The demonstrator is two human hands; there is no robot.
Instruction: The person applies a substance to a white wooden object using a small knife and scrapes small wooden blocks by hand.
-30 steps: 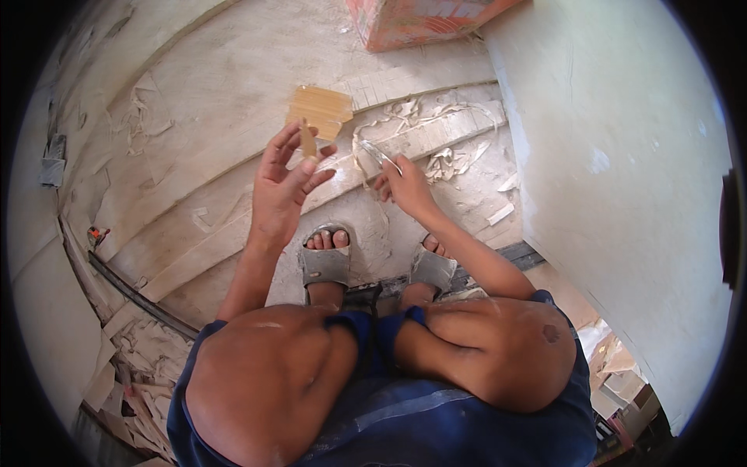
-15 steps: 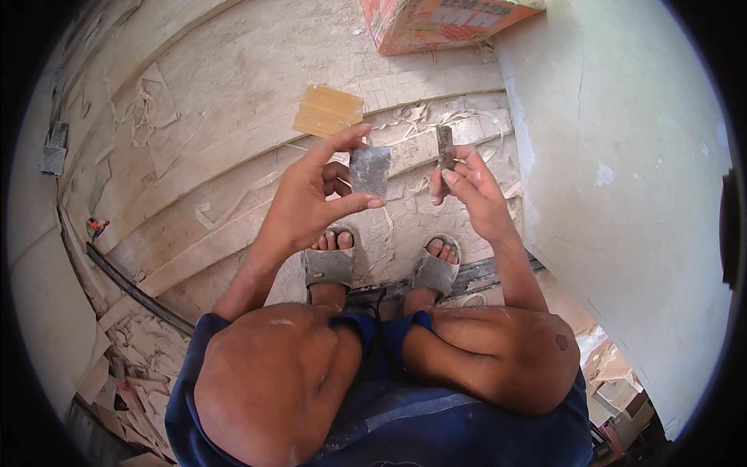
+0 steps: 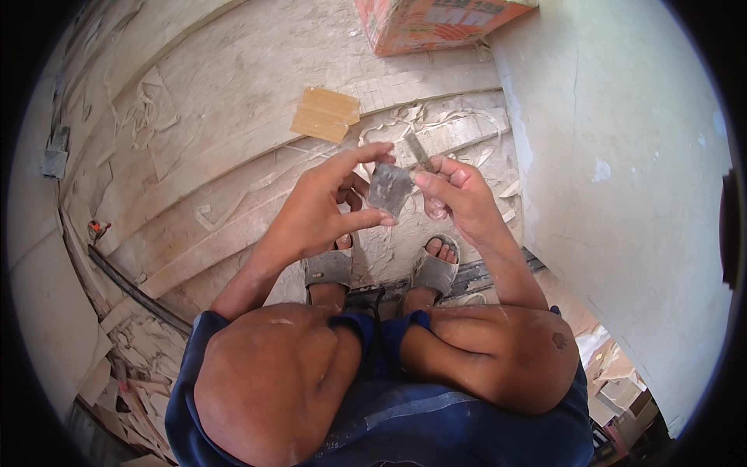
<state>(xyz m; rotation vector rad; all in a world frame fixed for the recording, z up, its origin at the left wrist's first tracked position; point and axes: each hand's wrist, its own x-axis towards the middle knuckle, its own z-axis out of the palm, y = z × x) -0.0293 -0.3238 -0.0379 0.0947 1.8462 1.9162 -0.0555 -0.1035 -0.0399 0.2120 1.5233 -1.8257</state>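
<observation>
My left hand [image 3: 315, 204] grips a small, thin grey square plate [image 3: 391, 191] by its edges, between thumb and fingers. The plate's face is smeared with pale dust. Between the thumb and fingers of my right hand [image 3: 463, 204] is a narrow, dark grey-brown strip [image 3: 418, 149], tilted with its free end up and to the left. My right thumb tip lies right by the plate's right edge; whether it touches cannot be made out. Both things are held up above the floor, in front of my sandalled feet.
A yellow-brown square piece [image 3: 325, 114] lies on the dusty floor ahead. An orange-and-white box [image 3: 443, 27] stands beyond it. A pale wall panel [image 3: 615, 156] rises on the right. Peeled scraps [image 3: 140, 350] and a dark rail [image 3: 140, 288] lie at left.
My hands have come closer together, the left moving right and slightly down with the plate, the right moving left. The strip has tipped from upright to leaning left, and the plate has turned.
</observation>
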